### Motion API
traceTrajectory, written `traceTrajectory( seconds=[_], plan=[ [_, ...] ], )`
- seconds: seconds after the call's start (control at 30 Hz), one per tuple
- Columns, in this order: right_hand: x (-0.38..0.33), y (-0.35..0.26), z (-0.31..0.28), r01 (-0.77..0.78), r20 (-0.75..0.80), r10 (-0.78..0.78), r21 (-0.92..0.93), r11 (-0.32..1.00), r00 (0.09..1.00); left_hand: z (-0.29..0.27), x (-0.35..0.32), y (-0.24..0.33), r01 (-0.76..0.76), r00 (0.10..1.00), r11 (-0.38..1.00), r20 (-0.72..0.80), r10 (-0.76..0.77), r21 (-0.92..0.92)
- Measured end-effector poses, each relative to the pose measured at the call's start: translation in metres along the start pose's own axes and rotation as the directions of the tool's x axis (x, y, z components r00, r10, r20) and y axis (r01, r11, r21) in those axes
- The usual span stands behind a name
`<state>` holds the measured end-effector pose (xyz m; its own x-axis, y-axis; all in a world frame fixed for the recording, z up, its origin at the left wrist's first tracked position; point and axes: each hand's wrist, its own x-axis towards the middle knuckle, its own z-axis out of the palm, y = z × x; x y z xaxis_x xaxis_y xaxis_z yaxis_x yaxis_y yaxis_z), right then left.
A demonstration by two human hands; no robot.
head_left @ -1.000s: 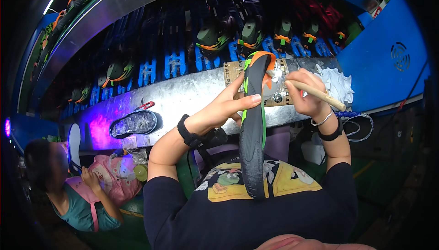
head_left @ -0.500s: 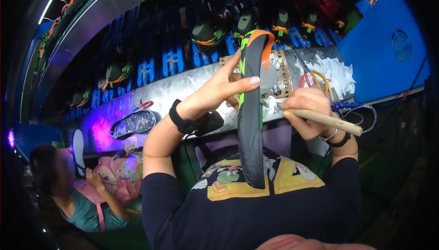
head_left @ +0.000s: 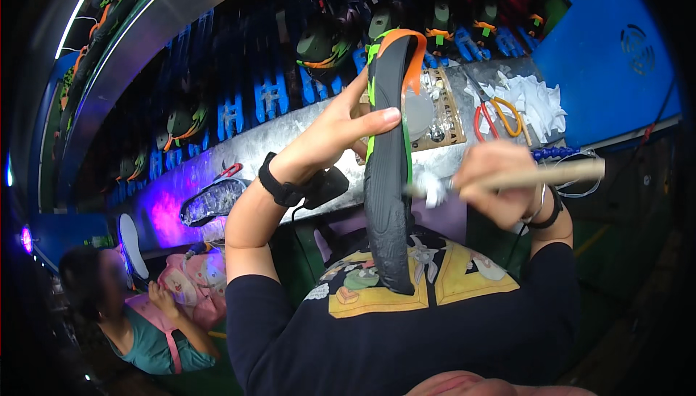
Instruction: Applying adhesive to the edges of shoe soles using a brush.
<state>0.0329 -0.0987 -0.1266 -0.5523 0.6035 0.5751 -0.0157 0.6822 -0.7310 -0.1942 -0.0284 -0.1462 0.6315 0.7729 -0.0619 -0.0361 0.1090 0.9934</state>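
My left hand grips a shoe stood on end, thumb laid across its dark grey sole. Bright green edging and an orange strip show at the shoe's upper end; most of its upper is turned from view. Closed around a tool with a thick wooden handle, my right hand is somewhat blurred. A white wad sits at the tool's working end, close to the shoe's right side. Whether it touches the shoe I cannot tell.
Red and yellow-handled scissors lie beside crumpled white paper on the grey work surface. A dark sole lies at left. Shoes on blue racks line the far side. A co-worker sits at lower left, holding a white sole.
The wooden handle's outer end has swung up, and the white wad has dropped lower along the shoe. The shoe stays in my left hand, a little farther left in view.
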Motion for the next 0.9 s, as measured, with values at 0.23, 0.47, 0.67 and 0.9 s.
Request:
traceTrajectory(
  seconds=[0.23,0.47,0.67,0.9],
  plan=[
    [-0.002,0.051,-0.021,-0.185,-0.604,0.018,-0.216,0.959,0.796,0.012,-0.002,0.004,0.016,0.998,1.000,0.058,-0.016,-0.009],
    [-0.008,0.059,-0.009,-0.037,-0.432,-0.098,-0.293,0.955,0.896,0.014,0.002,0.000,-0.040,0.999,0.999,0.020,0.040,0.010],
    [-0.017,0.062,-0.020,-0.164,-0.614,0.115,-0.024,0.986,0.781,0.012,0.006,-0.001,-0.002,0.998,0.999,0.067,-0.001,0.044],
    [-0.031,0.047,-0.011,-0.119,-0.577,0.176,0.134,0.984,0.798,0.012,0.004,0.005,-0.001,1.000,0.999,-0.029,0.003,0.053]
  ],
)
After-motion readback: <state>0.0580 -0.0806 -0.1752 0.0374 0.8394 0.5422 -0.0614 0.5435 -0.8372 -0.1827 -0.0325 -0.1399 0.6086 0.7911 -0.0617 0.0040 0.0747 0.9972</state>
